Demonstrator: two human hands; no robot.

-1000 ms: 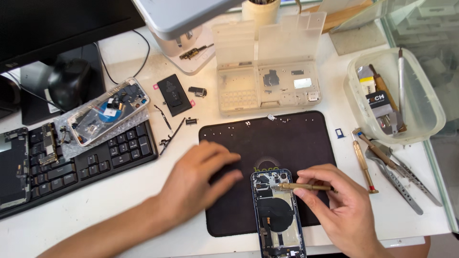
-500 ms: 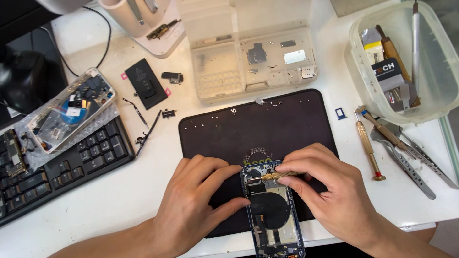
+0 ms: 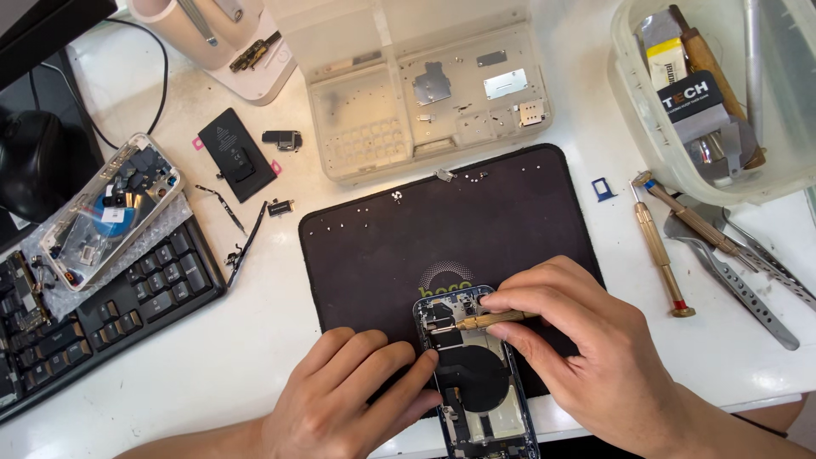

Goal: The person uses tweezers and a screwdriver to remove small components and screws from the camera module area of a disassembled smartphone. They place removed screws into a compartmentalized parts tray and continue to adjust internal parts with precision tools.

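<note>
An opened blue phone body (image 3: 476, 374) lies at the near edge of a black work mat (image 3: 442, 221), its black round coil and inner parts showing. My left hand (image 3: 353, 395) rests on the mat with fingertips pressed against the phone's left side. My right hand (image 3: 586, 348) pinches a small brass-handled screwdriver (image 3: 493, 320), held nearly flat with its tip at the upper left part of the phone's inside. Several tiny screws lie scattered along the mat's far edge.
A clear parts organiser (image 3: 425, 93) stands behind the mat. A black battery (image 3: 236, 155) and small flex parts lie left of it. Another opened phone (image 3: 102, 208) sits on bubble wrap over a black keyboard (image 3: 110, 306). Screwdrivers (image 3: 659, 255), tweezers (image 3: 739, 285) and a plastic tool tub (image 3: 722, 85) are on the right.
My left hand came off the mat's middle to the phone's left edge. My right hand turned the screwdriver to the phone's upper part. The view closed in on the mat.
</note>
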